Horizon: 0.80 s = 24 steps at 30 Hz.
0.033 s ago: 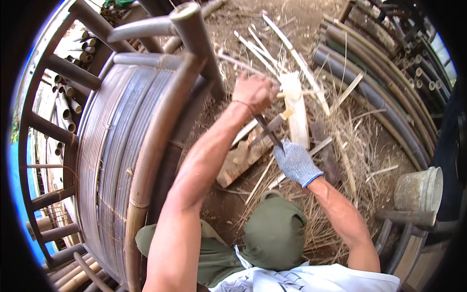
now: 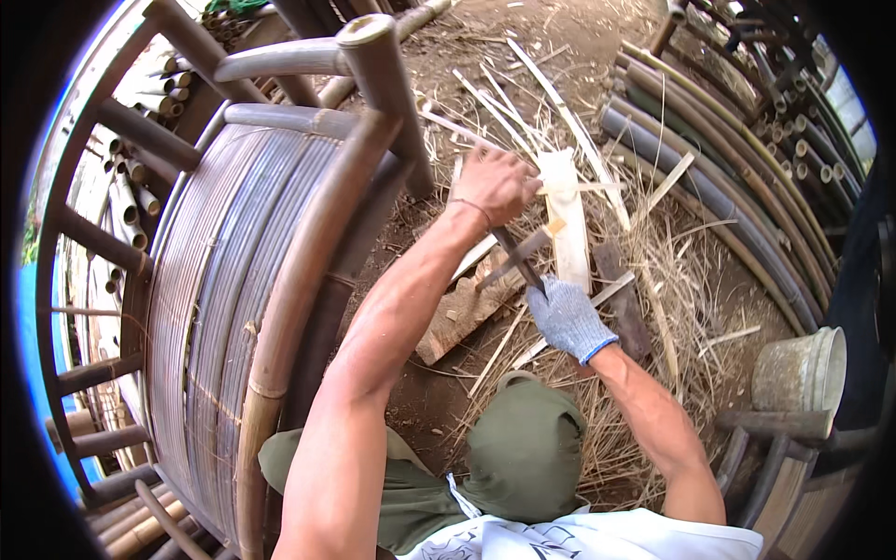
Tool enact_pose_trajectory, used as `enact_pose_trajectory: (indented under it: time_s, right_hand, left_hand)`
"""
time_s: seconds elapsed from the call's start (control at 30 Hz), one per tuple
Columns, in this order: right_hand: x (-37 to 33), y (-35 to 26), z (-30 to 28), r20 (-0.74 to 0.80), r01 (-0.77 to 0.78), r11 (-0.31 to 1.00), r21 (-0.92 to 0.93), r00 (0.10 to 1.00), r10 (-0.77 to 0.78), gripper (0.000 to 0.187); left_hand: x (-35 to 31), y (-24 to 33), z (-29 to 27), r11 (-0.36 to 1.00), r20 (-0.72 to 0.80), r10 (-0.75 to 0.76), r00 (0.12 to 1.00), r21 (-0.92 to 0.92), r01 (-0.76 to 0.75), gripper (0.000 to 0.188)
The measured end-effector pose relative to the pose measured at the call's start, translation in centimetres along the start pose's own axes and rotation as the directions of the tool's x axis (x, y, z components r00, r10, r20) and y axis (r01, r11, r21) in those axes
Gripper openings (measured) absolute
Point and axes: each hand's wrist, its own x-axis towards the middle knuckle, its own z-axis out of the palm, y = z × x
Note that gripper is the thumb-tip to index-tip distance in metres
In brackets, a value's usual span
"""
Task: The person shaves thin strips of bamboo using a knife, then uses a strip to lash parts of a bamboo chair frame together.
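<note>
My bare left hand point(image 2: 497, 187) is closed, its fingers curled down and partly hidden. A dark flat bar point(image 2: 516, 254) slants from below it to my right hand point(image 2: 571, 319), in a grey knitted glove with a blue cuff. The gloved fingers are closed around the bar's near end. A second dark piece point(image 2: 497, 273) crosses the bar, with a pale block-like end point(image 2: 554, 227). Right beside my left fingers, a thin pale strip point(image 2: 583, 188) lies across a broad pale split piece of bamboo point(image 2: 570, 238). Whether the left hand grips that strip too is unclear.
A dark bamboo bench point(image 2: 271, 187) fills the left. Rough wood point(image 2: 469, 315) lies below my hands among shavings point(image 2: 677, 308) and pale strips point(image 2: 560, 93). Bamboo poles point(image 2: 686, 163) are stacked at the right, near a dirty white bucket point(image 2: 798, 373).
The view has shifted slightly. Both hands keep nearly the same pose and grip on the dark flat bar.
</note>
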Motion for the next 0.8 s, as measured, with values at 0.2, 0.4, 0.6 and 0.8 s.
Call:
enact_pose_trajectory:
  time_s: [0.2,0.4,0.6,0.8]
  right_hand:
    - [-4.3,3.4,-0.4,-0.002,0.254,0.928,-0.271,0.964,-0.265,0.029]
    - [-8.0,7.9,3.2,-0.074,-0.114,0.989,-0.089,0.991,0.108,0.041]
    - [-11.2,11.6,4.3,-0.128,-0.318,0.948,-0.006,0.940,0.315,0.040]
    - [-8.2,11.7,8.6,0.080,-0.324,0.937,-0.130,0.938,0.336,0.041]
  left_hand:
    - [-4.2,9.5,-6.0,0.749,-0.099,0.049,0.994,-0.654,-0.102,0.033]
    - [-6.1,15.2,-0.3,0.676,-0.541,-0.129,0.831,-0.661,-0.325,0.024]
    - [-5.9,18.5,2.8,0.472,-0.555,-0.123,0.823,-0.762,-0.443,0.029]
    - [-4.8,17.3,3.2,0.393,-0.536,-0.195,0.821,-0.810,-0.435,0.030]
